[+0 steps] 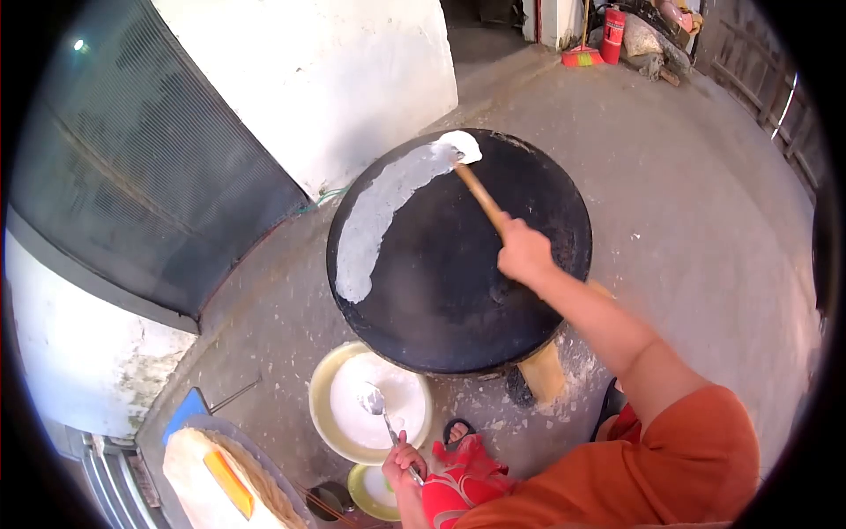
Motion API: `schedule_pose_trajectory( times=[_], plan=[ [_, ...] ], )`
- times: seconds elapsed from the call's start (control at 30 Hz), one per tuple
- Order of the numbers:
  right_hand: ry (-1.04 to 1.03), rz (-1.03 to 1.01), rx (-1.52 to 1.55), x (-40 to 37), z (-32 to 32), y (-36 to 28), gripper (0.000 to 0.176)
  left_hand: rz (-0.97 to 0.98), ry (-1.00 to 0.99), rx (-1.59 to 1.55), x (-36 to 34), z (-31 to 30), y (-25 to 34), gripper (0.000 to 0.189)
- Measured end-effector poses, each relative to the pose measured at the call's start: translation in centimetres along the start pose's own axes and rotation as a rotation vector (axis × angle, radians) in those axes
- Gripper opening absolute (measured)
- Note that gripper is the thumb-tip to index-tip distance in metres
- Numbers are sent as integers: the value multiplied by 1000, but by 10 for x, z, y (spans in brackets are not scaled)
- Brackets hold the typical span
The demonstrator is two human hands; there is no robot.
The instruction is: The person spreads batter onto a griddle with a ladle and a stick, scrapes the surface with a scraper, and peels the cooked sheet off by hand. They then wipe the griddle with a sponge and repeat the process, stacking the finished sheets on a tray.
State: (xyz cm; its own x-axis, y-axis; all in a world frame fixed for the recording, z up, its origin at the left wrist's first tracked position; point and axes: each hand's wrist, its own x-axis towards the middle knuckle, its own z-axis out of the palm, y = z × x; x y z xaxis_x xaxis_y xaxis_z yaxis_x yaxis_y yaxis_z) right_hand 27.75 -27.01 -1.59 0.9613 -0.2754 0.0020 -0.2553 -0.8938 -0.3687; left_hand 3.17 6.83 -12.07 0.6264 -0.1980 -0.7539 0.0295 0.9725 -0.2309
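My right hand [524, 253] is closed around the wooden handle of a batter spreader [479, 196], whose head rests near the far edge of a large round black griddle [467, 273]. A curved band of pale batter [374, 212] runs along the griddle's left side up to a whiter heap at the spreader's head. Down at the lower middle, my left hand [403, 463] grips the handle of a metal ladle [374, 403]. The ladle's bowl, coated white, is over a cream basin [319, 401] of white batter. Beside that hand sits a smaller green-rimmed bowl [355, 488] with white contents.
A stack of thin round flatbreads [198, 480] with an orange strip on top stands lower left. White splatters mark the concrete floor [696, 229]. A white wall [326, 70] and a dark mesh panel [150, 159] border the left. A red fire extinguisher [612, 37] and broom [582, 57] stand far back.
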Motion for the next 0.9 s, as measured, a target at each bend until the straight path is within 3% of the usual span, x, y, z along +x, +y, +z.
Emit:
schedule_pose_trajectory(
  times=[0.07, 0.17, 0.23, 0.4, 0.47, 0.5, 0.67, 0.8, 0.87, 0.9],
  plan=[
    [28, -237, -45, 12, 23, -16, 53, 17, 12, 4, -2, 1, -3, 28],
    [230, -178, -324, 72, 43, 1, 42, 19, 16, -4, -9, 4, -10, 28],
    [112, -101, -277, 67, 14, 26, 33, -10, 23, -7, -13, 5, -10, 28],
    [18, 59, -111, -12, -24, 78, 41, 7, 2, 35, -7, 4, -1, 27],
    [19, -268, 451, -16, -13, 111, 38, 30, 7, 57, -11, 4, 2, 27],
    [174, -395, 474, -4, -1, 124, 31, 40, 13, 59, -12, 4, 3, 26],
    [57, 0, 514, 80, -13, 141, 39, 102, 32, 66, -29, 13, 0, 27],
    [48, 99, 412, 119, -1, 142, 39, 171, 3, 96, -47, 19, -2, 30],
    [-347, 252, 770, 99, -26, 120, 39, 188, -43, 61, -57, 23, -1, 31],
    [-365, 207, 782, 96, -31, 125, 37, 194, -41, 61, -61, 25, 0, 31]
  ],
)
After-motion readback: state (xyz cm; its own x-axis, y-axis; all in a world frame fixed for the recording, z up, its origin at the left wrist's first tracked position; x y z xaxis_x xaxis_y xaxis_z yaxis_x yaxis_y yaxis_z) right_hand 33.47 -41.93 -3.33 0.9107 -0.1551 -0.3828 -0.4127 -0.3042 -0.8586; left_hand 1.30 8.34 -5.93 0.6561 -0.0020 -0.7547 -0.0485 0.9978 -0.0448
